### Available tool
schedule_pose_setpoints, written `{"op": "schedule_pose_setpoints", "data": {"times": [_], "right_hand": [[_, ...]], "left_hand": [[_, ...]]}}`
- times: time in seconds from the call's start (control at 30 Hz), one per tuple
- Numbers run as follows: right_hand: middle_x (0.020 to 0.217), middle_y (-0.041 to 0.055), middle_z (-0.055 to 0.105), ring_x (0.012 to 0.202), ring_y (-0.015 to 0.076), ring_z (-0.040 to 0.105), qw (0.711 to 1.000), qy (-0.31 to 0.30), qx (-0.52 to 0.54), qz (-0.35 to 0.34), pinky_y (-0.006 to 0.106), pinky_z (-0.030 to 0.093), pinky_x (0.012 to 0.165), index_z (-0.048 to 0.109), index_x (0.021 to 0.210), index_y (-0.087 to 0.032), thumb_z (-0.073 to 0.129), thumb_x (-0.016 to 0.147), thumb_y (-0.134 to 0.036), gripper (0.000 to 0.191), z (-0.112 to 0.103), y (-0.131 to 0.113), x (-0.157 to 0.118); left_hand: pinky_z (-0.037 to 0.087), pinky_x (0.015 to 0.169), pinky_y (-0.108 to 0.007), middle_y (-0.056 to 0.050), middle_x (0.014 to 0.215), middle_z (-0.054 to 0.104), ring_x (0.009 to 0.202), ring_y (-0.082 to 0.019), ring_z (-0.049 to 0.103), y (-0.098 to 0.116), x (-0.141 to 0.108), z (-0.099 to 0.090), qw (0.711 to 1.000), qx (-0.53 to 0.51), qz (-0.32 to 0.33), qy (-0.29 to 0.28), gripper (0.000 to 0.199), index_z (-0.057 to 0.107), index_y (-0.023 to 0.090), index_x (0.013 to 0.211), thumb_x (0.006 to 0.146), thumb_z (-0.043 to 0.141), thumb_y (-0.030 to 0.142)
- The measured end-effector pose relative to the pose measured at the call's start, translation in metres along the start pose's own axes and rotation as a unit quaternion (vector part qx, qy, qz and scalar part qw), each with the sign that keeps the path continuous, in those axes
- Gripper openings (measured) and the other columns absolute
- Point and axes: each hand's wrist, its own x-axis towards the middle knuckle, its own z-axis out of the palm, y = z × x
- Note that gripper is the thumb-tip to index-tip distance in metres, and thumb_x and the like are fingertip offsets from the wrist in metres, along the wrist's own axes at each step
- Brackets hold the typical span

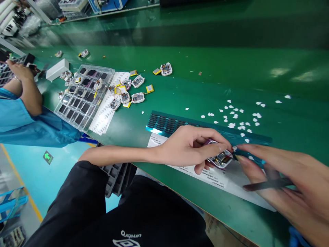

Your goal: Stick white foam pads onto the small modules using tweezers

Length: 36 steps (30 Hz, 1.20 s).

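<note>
Purple-rimmed, an open casing is clamped in the left hand over a printed sheet. Alongside, the right hand grips a dark tool.

1 head camera looks forward and down at a green bench.

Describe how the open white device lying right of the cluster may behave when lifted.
The open white device has a firm-looking rim, so is probably stiff. The yellow pouch beside it may dangle, if attached. Its exposed circuitry seems fragile.
</note>
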Motion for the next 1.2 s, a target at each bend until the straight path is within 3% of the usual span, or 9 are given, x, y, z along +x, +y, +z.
{"op": "schedule_pose_setpoints", "data": {"times": [0.17,0.37,0.6,0.73,0.8,0.87,0.97,1.07,1.2], "right_hand": [[0.119,0.0021,0.077,0.104,0.0182,0.074,0.995,-0.003,0.022,-0.093,0.034,0.061,0.084,0.048,0.155,-0.035,0.032,0.11,-0.038,0.048,-0.002,0.002,-0.008],[0.129,0.0058,0.074,0.11,0.0229,0.074,0.99,-0.066,0.024,-0.124,0.039,0.063,0.081,0.043,0.158,-0.033,0.055,0.103,-0.042,0.058,-0.017,-0.006,0.0],[0.127,0.0018,0.075,0.109,0.0196,0.074,0.987,-0.013,0.006,-0.158,0.036,0.062,0.084,0.055,0.147,-0.036,0.064,0.1,-0.033,0.048,-0.004,-0.002,-0.003],[0.104,0.0001,0.079,0.087,0.0173,0.075,0.993,0.072,-0.07,-0.056,0.031,0.056,0.063,0.059,0.144,-0.031,0.062,0.098,-0.023,0.046,0.006,0.0,0.003],[0.108,0.0029,0.078,0.083,0.0187,0.074,0.993,0.072,-0.095,0.006,0.032,0.051,0.057,0.057,0.146,-0.032,0.064,0.096,-0.021,0.052,0.004,-0.003,0.011],[0.12,0.0057,0.076,0.091,0.0203,0.075,0.997,0.033,-0.076,0.001,0.032,0.052,0.06,0.047,0.154,-0.034,0.065,0.096,-0.022,0.062,-0.003,-0.006,0.018],[0.128,0.0047,0.073,0.1,0.0186,0.074,0.995,-0.032,-0.041,-0.086,0.031,0.057,0.067,0.032,0.163,-0.035,0.052,0.103,-0.027,0.064,-0.01,-0.008,0.02],[0.117,0.0012,0.076,0.09,0.0168,0.074,0.992,-0.016,-0.041,-0.115,0.029,0.057,0.065,0.044,0.158,-0.036,0.047,0.105,-0.034,0.053,-0.007,-0.003,0.007],[0.106,0.0028,0.077,0.093,0.021,0.073,0.998,-0.015,-0.059,-0.011,0.031,0.056,0.066,0.068,0.134,-0.041,0.058,0.098,-0.054,0.039,-0.002,0.005,-0.027]], "left_hand": [[0.043,0.043,-0.016,0.007,0.056,0.057,0.04,-0.006,0.058,-0.001,0.0,0.0,1.0,0.01,0.003,-0.008,0.011,0.061,0.016,0.091,0.097,0.062,0.025],[0.043,0.045,-0.015,0.006,0.056,0.057,0.041,-0.006,0.058,0.0,-0.003,0.0,0.999,0.029,0.004,-0.022,0.011,0.062,0.017,0.091,0.097,0.062,0.025],[0.043,0.045,-0.016,0.007,0.058,0.056,0.041,-0.005,0.058,0.0,-0.004,0.001,0.999,0.037,0.001,-0.021,0.011,0.062,0.017,0.09,0.097,0.062,0.025],[0.045,0.045,-0.016,0.007,0.059,0.056,0.043,-0.006,0.06,-0.001,-0.003,0.002,0.999,0.042,-0.003,-0.019,0.008,0.062,0.016,0.092,0.097,0.061,0.023],[0.046,0.046,-0.015,0.006,0.063,0.059,0.046,-0.006,0.062,-0.001,-0.002,0.002,0.999,0.036,0.004,-0.014,0.005,0.061,0.016,0.095,0.097,0.059,0.02],[0.047,0.047,-0.015,0.005,0.068,0.061,0.048,-0.006,0.065,0.0,-0.002,0.001,1.0,0.019,0.007,-0.011,0.002,0.058,0.017,0.098,0.097,0.057,0.018],[0.049,0.048,-0.015,0.006,0.072,0.061,0.048,-0.006,0.066,0.0,-0.002,0.0,1.0,-0.005,0.003,-0.018,0.006,0.052,0.019,0.099,0.096,0.057,0.017],[0.048,0.048,-0.015,0.008,0.07,0.058,0.049,-0.006,0.067,-0.001,-0.003,0.001,0.999,-0.008,0.013,-0.029,0.012,0.047,0.02,0.099,0.095,0.059,0.018],[0.047,0.049,-0.015,0.008,0.071,0.058,0.051,-0.006,0.068,-0.002,-0.004,0.001,1.0,0.003,0.011,-0.019,0.014,0.046,0.02,0.1,0.095,0.059,0.02]]}}
